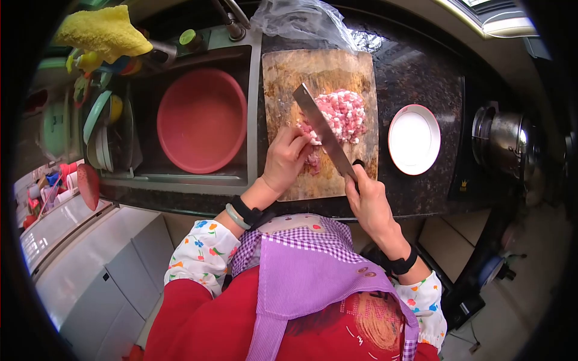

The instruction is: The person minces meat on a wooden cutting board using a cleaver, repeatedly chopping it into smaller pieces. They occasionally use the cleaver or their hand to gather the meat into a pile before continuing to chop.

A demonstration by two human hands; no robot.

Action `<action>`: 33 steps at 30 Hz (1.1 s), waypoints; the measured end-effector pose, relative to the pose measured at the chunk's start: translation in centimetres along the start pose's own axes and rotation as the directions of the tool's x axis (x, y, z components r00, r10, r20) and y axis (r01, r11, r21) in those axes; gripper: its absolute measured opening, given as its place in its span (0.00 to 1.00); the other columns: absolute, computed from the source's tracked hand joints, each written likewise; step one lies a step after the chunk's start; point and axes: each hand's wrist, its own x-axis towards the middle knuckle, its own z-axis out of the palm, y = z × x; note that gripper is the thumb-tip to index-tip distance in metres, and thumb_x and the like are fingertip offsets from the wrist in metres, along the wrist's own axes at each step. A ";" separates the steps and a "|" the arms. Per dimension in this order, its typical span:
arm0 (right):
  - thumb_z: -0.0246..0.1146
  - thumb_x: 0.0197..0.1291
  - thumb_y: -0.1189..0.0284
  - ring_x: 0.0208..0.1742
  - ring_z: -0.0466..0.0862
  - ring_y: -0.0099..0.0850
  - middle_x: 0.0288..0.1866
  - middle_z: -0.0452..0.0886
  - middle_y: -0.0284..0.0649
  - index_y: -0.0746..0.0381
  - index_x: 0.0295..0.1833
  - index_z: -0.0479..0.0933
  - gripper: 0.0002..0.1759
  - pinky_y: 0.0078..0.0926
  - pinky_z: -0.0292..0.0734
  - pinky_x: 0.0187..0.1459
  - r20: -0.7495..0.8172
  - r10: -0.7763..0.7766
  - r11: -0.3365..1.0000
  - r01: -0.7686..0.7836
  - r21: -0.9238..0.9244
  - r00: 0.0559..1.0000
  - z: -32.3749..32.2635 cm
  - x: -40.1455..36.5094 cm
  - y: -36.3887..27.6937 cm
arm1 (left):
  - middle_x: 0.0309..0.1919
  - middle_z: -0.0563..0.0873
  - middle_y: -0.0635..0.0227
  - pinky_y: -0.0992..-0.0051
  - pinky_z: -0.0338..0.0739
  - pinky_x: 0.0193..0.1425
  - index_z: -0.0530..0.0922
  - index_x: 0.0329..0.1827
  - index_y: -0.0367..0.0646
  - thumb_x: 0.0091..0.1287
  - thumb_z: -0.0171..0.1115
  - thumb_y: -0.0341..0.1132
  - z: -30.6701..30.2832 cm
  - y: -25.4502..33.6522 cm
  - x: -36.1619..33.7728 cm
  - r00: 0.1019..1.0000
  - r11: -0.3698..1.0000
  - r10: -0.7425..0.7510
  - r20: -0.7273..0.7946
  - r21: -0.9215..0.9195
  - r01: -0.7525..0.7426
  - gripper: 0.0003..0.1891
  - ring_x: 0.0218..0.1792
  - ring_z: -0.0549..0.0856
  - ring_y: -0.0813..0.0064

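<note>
A worn wooden cutting board (pixel 289 75) lies on the dark counter, with a heap of diced pink and white meat (pixel 344 114) on its right half. My right hand (pixel 370 201) is wrapped round the handle of a cleaver (pixel 325 129), whose blade slants up to the left across the board, along the left side of the heap. Left of the blade, my left hand (pixel 286 155) has its fingers bent and pressed on small pieces of meat, close to the blade. A few reddish pieces lie below these fingertips.
A pink basin (pixel 201 120) sits in the sink at the left. Right of the board is a white bowl (pixel 414 139), and farther right a metal pot (pixel 509 143). Clear plastic bags (pixel 301 23) lie behind the board; a yellow cloth (pixel 103 33) hangs at the upper left.
</note>
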 end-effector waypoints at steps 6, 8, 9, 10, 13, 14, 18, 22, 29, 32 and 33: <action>0.55 0.67 0.76 0.35 0.80 0.62 0.28 0.78 0.60 0.63 0.47 0.66 0.07 0.57 0.74 0.34 0.090 0.044 0.992 -0.032 -0.125 0.995 2.1 0.5 1.5 | 0.45 0.82 0.58 0.65 0.78 0.50 0.83 0.44 0.36 0.53 0.72 0.23 -0.9 0.8 -0.3 0.999 0.998 -0.029 0.043 -0.047 0.031 0.15 0.47 0.82 0.56; 0.55 0.67 0.75 0.35 0.81 0.62 0.28 0.79 0.60 0.63 0.46 0.66 0.07 0.56 0.73 0.33 0.051 -0.001 0.990 0.008 -0.139 0.999 2.6 0.5 1.6 | 0.47 0.82 0.58 0.64 0.77 0.53 0.83 0.44 0.36 0.54 0.72 0.25 -2.0 1.4 0.3 1.000 0.999 -0.031 -0.008 -0.039 0.030 0.14 0.49 0.81 0.56; 0.55 0.67 0.75 0.35 0.81 0.62 0.28 0.79 0.60 0.63 0.46 0.66 0.07 0.56 0.73 0.33 0.055 0.000 0.990 0.007 -0.138 0.999 2.5 0.6 1.5 | 0.47 0.82 0.58 0.64 0.77 0.53 0.83 0.44 0.36 0.54 0.72 0.25 -2.0 1.1 0.4 0.999 0.999 -0.034 -0.007 -0.039 0.034 0.14 0.49 0.81 0.56; 0.55 0.67 0.75 0.35 0.81 0.62 0.28 0.79 0.60 0.63 0.46 0.66 0.06 0.56 0.74 0.33 0.075 0.045 0.991 -0.035 -0.128 0.996 2.2 0.7 1.1 | 0.47 0.82 0.58 0.63 0.77 0.53 0.83 0.45 0.36 0.54 0.72 0.25 -1.8 0.6 0.5 0.999 0.996 -0.037 0.005 -0.083 0.037 0.14 0.49 0.81 0.56; 0.55 0.68 0.75 0.35 0.81 0.61 0.29 0.79 0.60 0.63 0.47 0.67 0.06 0.56 0.74 0.34 0.100 0.084 0.991 -0.073 -0.116 0.991 2.0 0.9 0.9 | 0.47 0.82 0.58 0.63 0.77 0.54 0.83 0.45 0.37 0.55 0.71 0.24 -0.8 -0.5 0.3 1.000 0.994 -0.005 0.007 -0.108 0.006 0.14 0.49 0.81 0.56; 0.55 0.68 0.76 0.35 0.81 0.61 0.31 0.79 0.60 0.63 0.49 0.68 0.07 0.55 0.75 0.34 0.105 0.084 0.991 -0.072 -0.113 0.991 1.9 0.9 0.9 | 0.47 0.83 0.58 0.64 0.77 0.54 0.83 0.45 0.37 0.55 0.71 0.24 -0.3 -0.7 0.2 1.000 0.995 0.029 0.000 -0.091 -0.029 0.14 0.50 0.81 0.55; 0.57 0.66 0.78 0.37 0.82 0.60 0.36 0.80 0.58 0.64 0.55 0.70 0.12 0.52 0.77 0.35 -0.016 -0.088 0.996 0.088 0.011 0.996 0.7 0.7 -0.2 | 0.47 0.83 0.57 0.64 0.77 0.54 0.81 0.49 0.35 0.54 0.71 0.22 -0.1 -0.6 0.0 0.998 0.998 -0.032 -0.045 -0.057 0.029 0.18 0.51 0.81 0.55; 0.58 0.64 0.82 0.39 0.83 0.58 0.39 0.80 0.56 0.66 0.58 0.72 0.17 0.48 0.78 0.36 -0.041 -0.101 0.988 0.095 -0.122 0.994 0.0 0.3 0.1 | 0.48 0.83 0.56 0.64 0.78 0.53 0.80 0.50 0.35 0.53 0.71 0.22 0.2 0.0 0.2 0.982 0.990 -0.129 -0.140 -0.070 0.120 0.20 0.51 0.82 0.54; 0.59 0.63 0.83 0.39 0.82 0.57 0.38 0.80 0.56 0.65 0.56 0.72 0.15 0.47 0.78 0.36 0.051 -0.031 0.992 0.037 -0.117 0.998 0.0 0.6 1.1 | 0.45 0.84 0.57 0.64 0.79 0.51 0.81 0.45 0.34 0.53 0.70 0.21 0.2 -0.5 0.3 0.999 0.996 -0.021 -0.047 -0.087 0.017 0.15 0.48 0.83 0.55; 0.58 0.64 0.82 0.38 0.82 0.58 0.37 0.80 0.56 0.64 0.56 0.70 0.15 0.48 0.78 0.35 0.060 -0.061 0.990 0.067 -0.120 0.996 -0.2 1.0 0.4 | 0.44 0.84 0.57 0.64 0.79 0.51 0.82 0.44 0.34 0.54 0.69 0.20 0.3 -0.6 0.2 0.999 0.996 -0.006 -0.050 -0.089 0.002 0.14 0.47 0.83 0.55; 0.58 0.64 0.81 0.37 0.82 0.58 0.36 0.80 0.56 0.64 0.55 0.69 0.14 0.50 0.78 0.35 0.067 -0.083 0.987 0.091 -0.133 0.994 -0.2 1.0 0.2 | 0.44 0.84 0.57 0.64 0.79 0.50 0.82 0.43 0.35 0.54 0.69 0.20 0.5 -0.6 0.1 0.998 0.996 -0.002 -0.059 -0.088 -0.003 0.13 0.47 0.83 0.54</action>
